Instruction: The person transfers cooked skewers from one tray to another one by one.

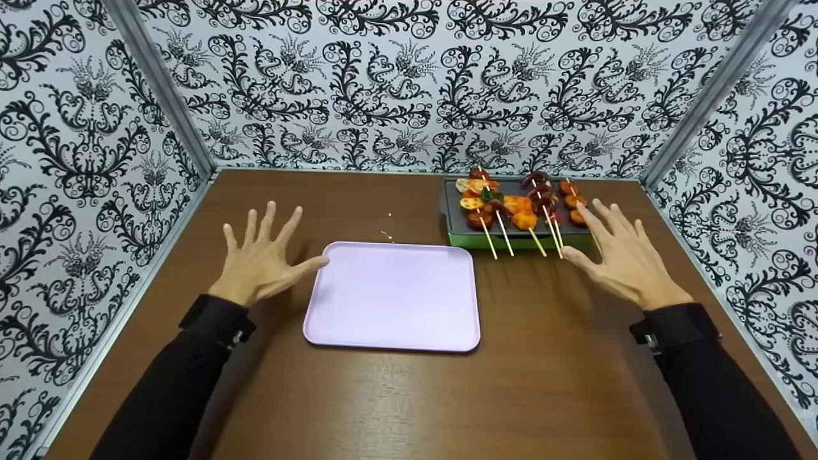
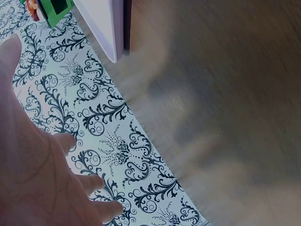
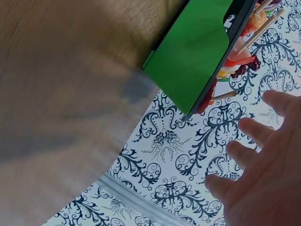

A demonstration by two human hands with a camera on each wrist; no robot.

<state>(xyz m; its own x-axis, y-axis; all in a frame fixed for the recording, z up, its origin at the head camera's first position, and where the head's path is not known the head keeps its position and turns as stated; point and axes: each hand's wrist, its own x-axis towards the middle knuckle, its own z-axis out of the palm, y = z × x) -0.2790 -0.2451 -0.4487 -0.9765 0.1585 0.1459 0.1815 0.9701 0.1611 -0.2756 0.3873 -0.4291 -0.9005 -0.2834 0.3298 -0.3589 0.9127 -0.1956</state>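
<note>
One pale-lilac tray (image 1: 393, 297), rounded corners; red-orange skewers (image 1: 524, 220) on green-sided grill (image 1: 463, 240).

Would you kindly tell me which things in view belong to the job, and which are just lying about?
Likely the job's, near the left hand and right hand:
- tray
- grill
- skewers

Apparently just there:
- table
- patterned walls
- pale specks
</note>
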